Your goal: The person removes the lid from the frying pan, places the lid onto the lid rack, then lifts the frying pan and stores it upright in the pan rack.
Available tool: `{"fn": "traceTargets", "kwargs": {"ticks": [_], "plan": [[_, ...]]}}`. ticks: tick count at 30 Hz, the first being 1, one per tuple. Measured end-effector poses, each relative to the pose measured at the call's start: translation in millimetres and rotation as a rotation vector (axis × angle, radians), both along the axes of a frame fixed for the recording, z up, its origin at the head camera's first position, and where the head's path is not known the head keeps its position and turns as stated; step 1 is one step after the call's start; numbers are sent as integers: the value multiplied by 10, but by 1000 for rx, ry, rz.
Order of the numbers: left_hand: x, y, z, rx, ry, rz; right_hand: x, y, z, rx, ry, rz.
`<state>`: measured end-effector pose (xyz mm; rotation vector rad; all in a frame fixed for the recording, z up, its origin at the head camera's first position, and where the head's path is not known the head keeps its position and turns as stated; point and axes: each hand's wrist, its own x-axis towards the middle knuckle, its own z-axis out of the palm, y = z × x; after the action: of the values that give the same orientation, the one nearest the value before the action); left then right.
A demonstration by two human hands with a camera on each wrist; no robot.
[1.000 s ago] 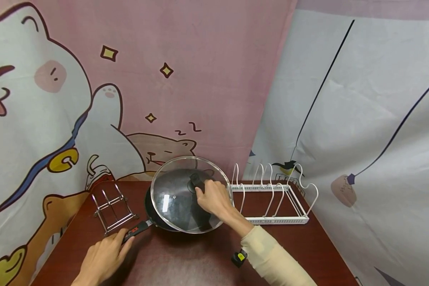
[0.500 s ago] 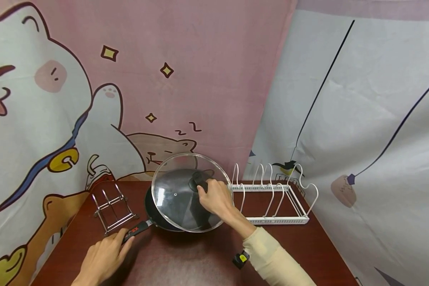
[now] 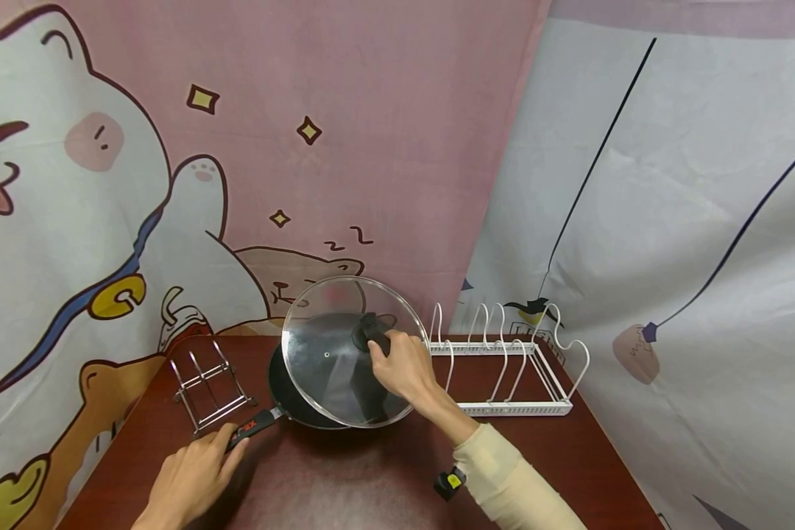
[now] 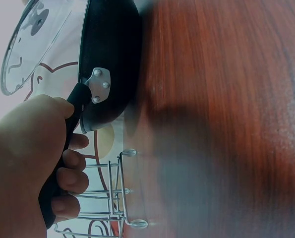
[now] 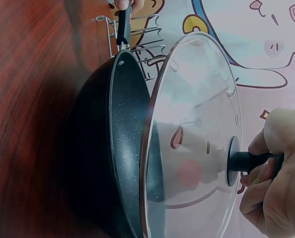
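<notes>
A dark frying pan point(image 3: 298, 401) stands on the table, its black handle point(image 4: 77, 106) pointing toward the near left. My left hand point(image 3: 195, 471) grips that handle, fingers wrapped around it in the left wrist view. Over the pan a round glass lid point(image 3: 324, 375) with a metal rim is held up and tilted, a gap showing between lid and pan in the right wrist view. My right hand point(image 3: 407, 368) grips the black knob point(image 5: 241, 161) of the lid. The pan's dark inner surface point(image 5: 132, 129) shows beneath the lid.
Left of the pan is a small chrome wire rack point(image 3: 208, 394). A white rack with curved dividers point(image 3: 517, 406) stands to the right on the reddish-brown table point(image 3: 344, 486). Behind the table hangs a printed cloth point(image 3: 397, 147) with cartoon animals.
My right hand has raised the lid a little and tilted it more, moving it slightly right and uncovering more of the pan's left side. The left hand and pan stay put.
</notes>
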<state>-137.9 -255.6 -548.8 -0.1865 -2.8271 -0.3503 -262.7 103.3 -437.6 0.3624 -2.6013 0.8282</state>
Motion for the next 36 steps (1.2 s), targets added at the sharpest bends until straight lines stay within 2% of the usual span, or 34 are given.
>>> {"fn": "traceTargets", "kwargs": {"ticks": [8, 18, 36], "plan": [[2, -2, -6, 2, 22, -5, 7, 20, 2, -43, 23, 17], [0, 1, 1, -2, -13, 6, 9, 43, -33, -113, 53, 23], [-14, 0, -2, 0, -10, 5, -19, 89, -85, -277, 56, 63]]}}
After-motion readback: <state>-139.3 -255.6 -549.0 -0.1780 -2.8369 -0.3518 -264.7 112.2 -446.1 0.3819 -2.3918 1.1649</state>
